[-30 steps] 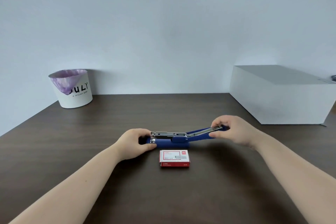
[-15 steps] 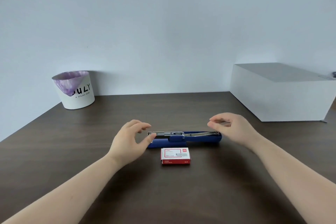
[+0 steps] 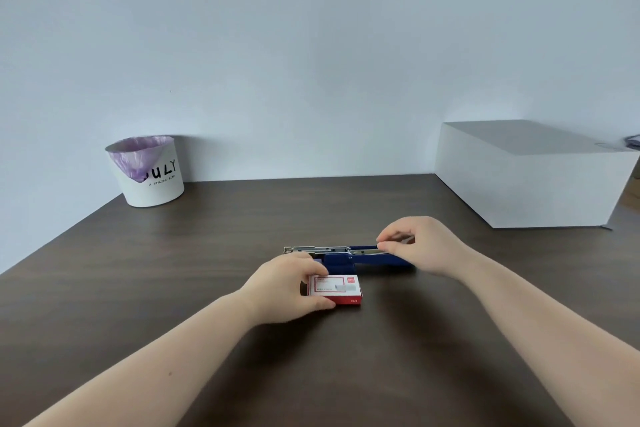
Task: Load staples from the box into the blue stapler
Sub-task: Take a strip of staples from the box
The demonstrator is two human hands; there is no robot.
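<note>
On the far left of the dark wooden table (image 3: 138,288) stands a white bin (image 3: 152,177) with a purple liner, well apart from the work.

Near the middle, the left hand (image 3: 284,284) curls round the left end of the staple box (image 3: 337,289), thumb on the near edge and fingers over the far edge, pinching it where it lies flat on the table. The box is small and red with a white label, appears closed, and lies just in front of the stapler.

The blue stapler (image 3: 346,256) lies lengthwise across the table behind the box, opened out flat: the silver staple channel points left, the blue arm runs right. The right hand (image 3: 422,243) hovers over that right end with thumb and forefinger drawn together at the metal strip; whether they actually grip it cannot be told.

The step in hand looks like fetching the staples: the stapler is open, the box not yet. The next move likely calls for sliding the box open, lifting out one strip and laying it legs-down in the channel.

At the far right sits a large white box (image 3: 526,180) against the wall.
</note>
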